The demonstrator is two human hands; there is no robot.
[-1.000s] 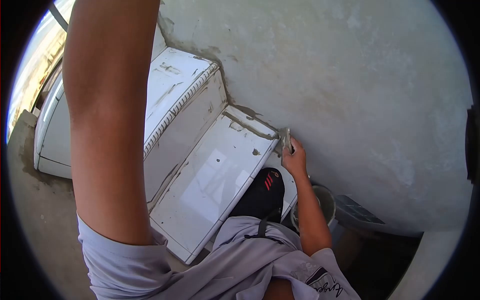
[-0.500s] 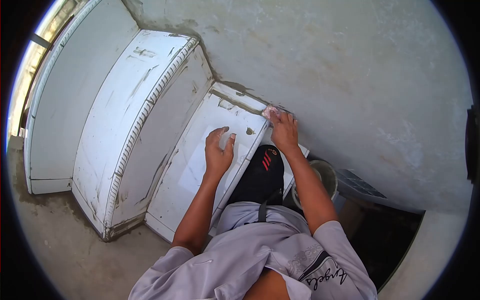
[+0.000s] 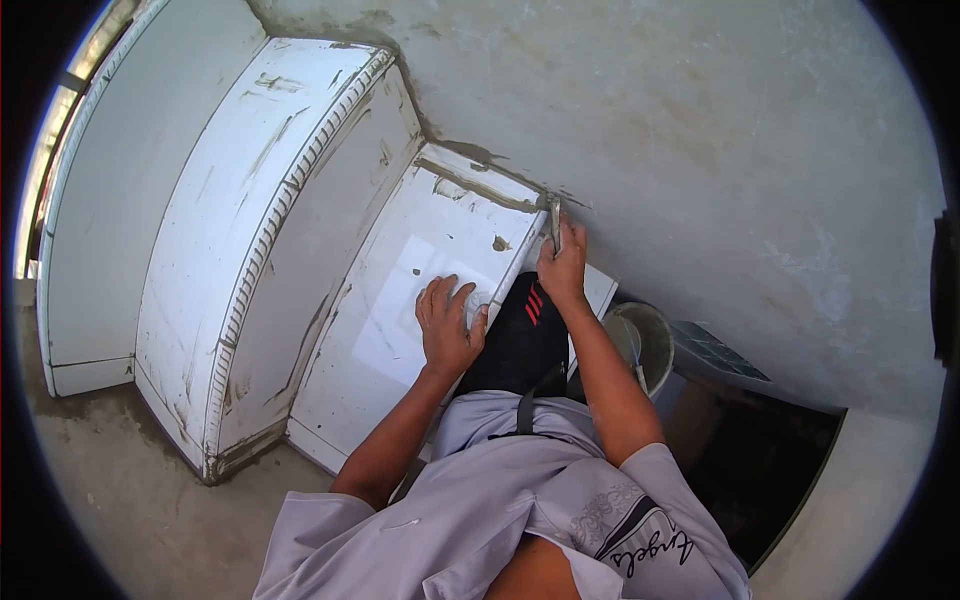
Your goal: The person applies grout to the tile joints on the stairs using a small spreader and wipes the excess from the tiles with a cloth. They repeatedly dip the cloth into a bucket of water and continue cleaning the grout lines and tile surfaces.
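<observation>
My right hand (image 3: 563,268) grips a small grey metal scraper (image 3: 555,222), its blade against the mortar joint where the white tiled step (image 3: 400,340) meets the plastered wall (image 3: 700,130). My left hand (image 3: 446,322) lies flat on the top of that step near its right edge, fingers spread, holding nothing. A black shoe with red stripes (image 3: 520,345) stands between my two hands. Grey mortar smears run along the step's far edge.
Two higher curved white tiled steps (image 3: 270,200) rise to the left. A mortar-stained bucket (image 3: 648,345) stands right of my right arm, with a dark tiled piece (image 3: 715,352) beside it. Bare concrete floor (image 3: 120,480) lies at lower left, and a dark opening at lower right.
My left arm came down from in front of the camera and its hand settled flat on the step. My right hand shifted slightly and now shows the scraper blade at the joint.
</observation>
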